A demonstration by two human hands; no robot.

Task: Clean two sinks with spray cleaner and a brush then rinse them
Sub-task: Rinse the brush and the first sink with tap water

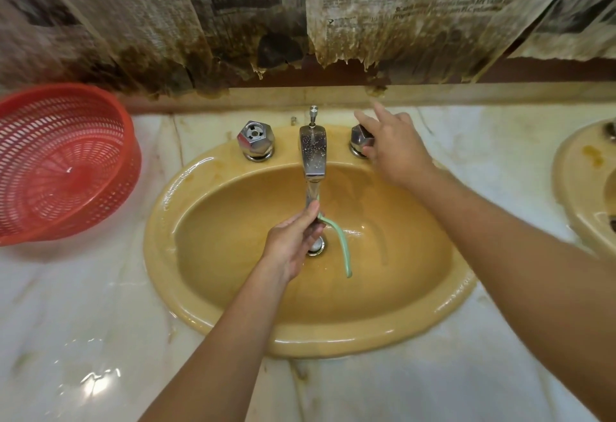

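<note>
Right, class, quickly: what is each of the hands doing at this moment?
Left hand: closed, gripping the green brush under the faucet.
Right hand: open, fingers straight, touching the right tap knob.

Warm, even indoor light. Glare streaks on wet countertop [66, 321] and sink rim [333, 343]. Soft shadows inside it. Wide-angle bowing at edges; newspaper [233, 5] above blurred.

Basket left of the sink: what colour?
The basket is red, with perforated mesh walls. Shows best in the head view.
</note>
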